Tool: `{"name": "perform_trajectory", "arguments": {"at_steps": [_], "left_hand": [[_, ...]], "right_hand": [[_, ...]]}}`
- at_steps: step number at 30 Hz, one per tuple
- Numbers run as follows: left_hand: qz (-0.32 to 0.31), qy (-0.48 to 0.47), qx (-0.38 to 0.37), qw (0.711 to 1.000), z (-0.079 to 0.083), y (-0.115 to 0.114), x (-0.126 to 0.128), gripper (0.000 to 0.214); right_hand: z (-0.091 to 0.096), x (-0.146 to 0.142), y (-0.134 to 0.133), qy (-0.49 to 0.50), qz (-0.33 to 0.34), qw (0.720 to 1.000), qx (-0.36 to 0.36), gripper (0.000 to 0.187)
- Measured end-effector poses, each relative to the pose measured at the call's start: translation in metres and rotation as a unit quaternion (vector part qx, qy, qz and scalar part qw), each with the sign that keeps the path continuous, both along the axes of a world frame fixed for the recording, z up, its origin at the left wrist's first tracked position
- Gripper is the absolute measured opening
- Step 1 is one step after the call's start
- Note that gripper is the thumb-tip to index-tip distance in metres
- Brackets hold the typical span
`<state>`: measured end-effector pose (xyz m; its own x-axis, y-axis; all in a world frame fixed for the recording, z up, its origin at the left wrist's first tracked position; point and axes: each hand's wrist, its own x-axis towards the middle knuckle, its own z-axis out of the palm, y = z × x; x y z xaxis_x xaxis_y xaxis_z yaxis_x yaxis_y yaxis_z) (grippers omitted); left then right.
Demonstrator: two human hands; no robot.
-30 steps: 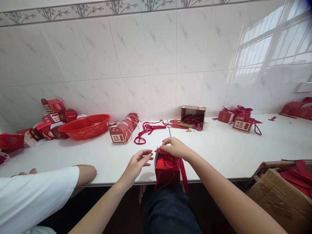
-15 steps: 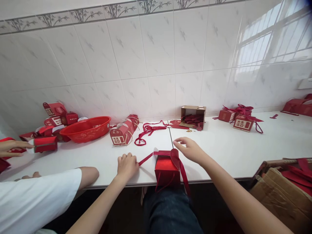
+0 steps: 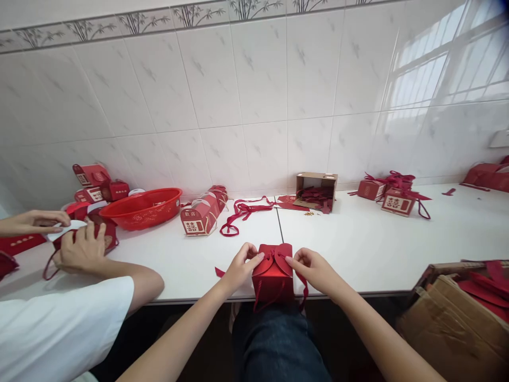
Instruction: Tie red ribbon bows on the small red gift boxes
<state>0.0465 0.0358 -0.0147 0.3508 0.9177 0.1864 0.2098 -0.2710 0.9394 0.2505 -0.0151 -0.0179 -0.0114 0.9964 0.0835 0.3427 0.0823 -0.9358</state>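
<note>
A small red gift box [image 3: 272, 284] stands at the table's front edge, its rounded top flaps folded together. A dark red ribbon [image 3: 304, 289] runs across its top, with one tail hanging down at the right and another end showing at the left. My left hand [image 3: 240, 268] is at the box's upper left, thumb on the flap edge and fingers closed round the ribbon. At the upper right, my right hand [image 3: 315, 269] pinches the ribbon, thumb tip against the flap. The exact grip under the fingers is partly hidden.
A co-worker's hands [image 3: 83, 246] handle a red box at the left. Behind are a red plastic basket [image 3: 143, 209], a row of printed boxes [image 3: 202, 215], loose ribbons [image 3: 246, 209], a small open carton [image 3: 317, 192] and ribboned boxes [image 3: 398, 202]. A large carton [image 3: 457, 323] stands front right.
My left hand has moved right to the box, and my right hand has come down to its other side. The flaps now lie folded over. The co-worker's hands have come together on a box.
</note>
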Motion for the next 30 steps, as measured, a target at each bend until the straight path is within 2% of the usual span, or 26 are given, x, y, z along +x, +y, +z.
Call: {"name": "perform_trajectory", "arguments": {"at_steps": [3, 6, 8, 11, 15, 19, 22, 24, 26, 28, 30], "left_hand": [[0.000, -0.004, -0.096, 0.995, 0.002, -0.002, 0.001, 0.035], [-0.007, 0.012, -0.168, 0.986, 0.010, -0.002, -0.004, 0.037], [-0.004, 0.019, -0.177, 0.984, 0.015, 0.000, -0.010, 0.037], [-0.001, 0.032, -0.175, 0.984, 0.021, 0.001, -0.018, 0.035], [0.007, 0.054, -0.127, 0.990, 0.023, 0.000, -0.019, 0.032], [0.068, 0.066, -0.008, 0.995, 0.014, 0.000, -0.021, 0.030], [0.123, 0.085, 0.087, 0.985, 0.010, -0.003, -0.031, 0.028], [0.110, 0.133, 0.106, 0.979, 0.010, -0.009, -0.037, 0.030], [0.049, 0.190, 0.086, 0.977, 0.012, -0.017, -0.040, 0.034], [-0.013, 0.237, 0.053, 0.970, 0.013, -0.025, -0.040, 0.037], [-0.045, 0.242, 0.024, 0.969, 0.009, -0.029, -0.037, 0.032]], "right_hand": [[0.002, 0.003, 0.002, 0.113, 0.069, 0.990, -0.039, 0.041], [-0.002, 0.014, 0.007, 0.250, 0.120, 0.956, -0.092, 0.043], [-0.004, 0.023, 0.011, 0.297, 0.122, 0.940, -0.114, 0.043], [-0.002, 0.038, 0.016, 0.305, 0.098, 0.940, -0.118, 0.042], [0.003, 0.045, 0.021, 0.231, 0.072, 0.968, -0.065, 0.040], [0.001, 0.043, 0.017, 0.056, 0.020, 0.998, -0.010, 0.027], [-0.003, 0.043, 0.005, -0.091, -0.072, 0.991, 0.060, 0.018], [-0.001, 0.042, -0.008, -0.164, -0.117, 0.974, 0.105, 0.017], [0.002, 0.039, -0.021, -0.199, -0.088, 0.971, 0.104, 0.019], [0.003, 0.033, -0.030, -0.208, -0.002, 0.976, 0.063, 0.026], [-0.002, 0.024, -0.033, -0.205, 0.065, 0.976, 0.032, 0.026]]}}
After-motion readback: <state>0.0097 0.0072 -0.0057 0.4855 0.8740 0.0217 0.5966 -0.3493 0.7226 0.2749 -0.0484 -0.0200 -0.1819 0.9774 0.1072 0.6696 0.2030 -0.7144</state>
